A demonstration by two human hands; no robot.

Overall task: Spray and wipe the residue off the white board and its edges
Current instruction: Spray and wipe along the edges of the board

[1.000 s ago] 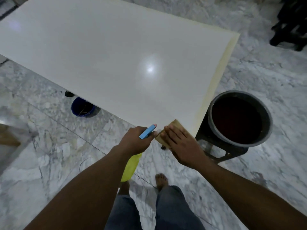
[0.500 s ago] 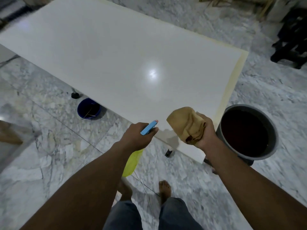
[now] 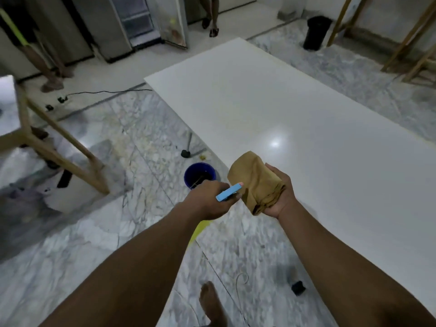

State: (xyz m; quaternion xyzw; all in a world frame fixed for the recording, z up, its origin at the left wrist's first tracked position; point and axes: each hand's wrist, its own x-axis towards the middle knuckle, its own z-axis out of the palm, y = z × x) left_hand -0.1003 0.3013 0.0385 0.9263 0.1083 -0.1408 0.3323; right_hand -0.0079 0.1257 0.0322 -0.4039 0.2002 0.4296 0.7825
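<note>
Forearms reach forward. Left hand [image 3: 206, 201] clamps spray bottle [image 3: 228, 194], nozzle toward 2 o'clock at brown cloth [image 3: 253, 182], bunched in palm-up right hand [image 3: 279, 199], thumb curled over. White board [image 3: 306, 119] stretches toward 1 o'clock.

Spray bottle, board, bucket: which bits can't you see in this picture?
Head view:
- Spray bottle: the left hand and forearm hide most of its yellow body.
- White board: its right side is cut off by the picture's edge, and any residue is too faint to see.
- Blue bucket: the left hand covers its near rim, and the inside is too dark.
- Cloth: its underside is hidden in the right hand.
</note>
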